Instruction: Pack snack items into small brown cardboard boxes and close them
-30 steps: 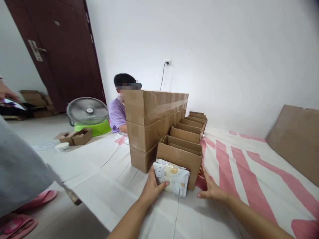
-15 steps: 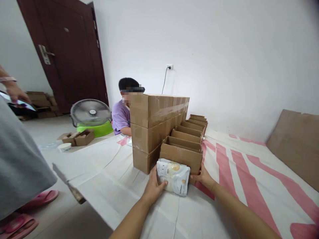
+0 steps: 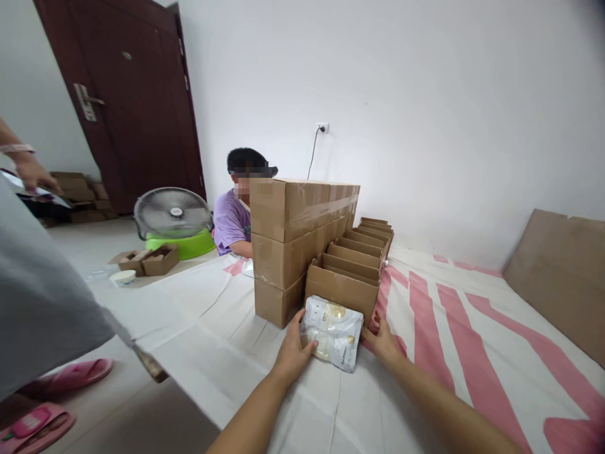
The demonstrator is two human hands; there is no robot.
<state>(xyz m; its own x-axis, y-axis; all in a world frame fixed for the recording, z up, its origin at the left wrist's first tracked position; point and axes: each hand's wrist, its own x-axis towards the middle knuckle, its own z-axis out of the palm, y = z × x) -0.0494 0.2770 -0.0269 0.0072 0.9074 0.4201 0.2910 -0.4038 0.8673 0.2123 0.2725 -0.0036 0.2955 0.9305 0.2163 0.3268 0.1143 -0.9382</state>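
A white printed plastic pouch [image 3: 332, 331] leans, tilted, against the front of the nearest open cardboard box [image 3: 343, 289]. My left hand [image 3: 293, 350] grips the pouch by its left edge, thumb on the front face and the other fingers behind it. My right hand [image 3: 384, 340] is at the pouch's right edge, beside the box's lower right corner. Its thumb and fingers are apart, and I cannot tell whether the thumb touches the pouch. The box stands open at the top with its flaps up; its inside is mostly hidden.
A wall of taped cardboard boxes [image 3: 283, 246] stands left of a row of open boxes [image 3: 362, 243]. Behind it sits a person in a purple shirt [image 3: 231, 217]. Another person in a grey garment [image 3: 42, 277] stands at left, near a fan [image 3: 174, 214]. A cardboard sheet [image 3: 558, 271] leans right.
The pouch has shifted slightly right and tilted more. The near box has turned a little, and my right hand's fingers have spread away from its corner.
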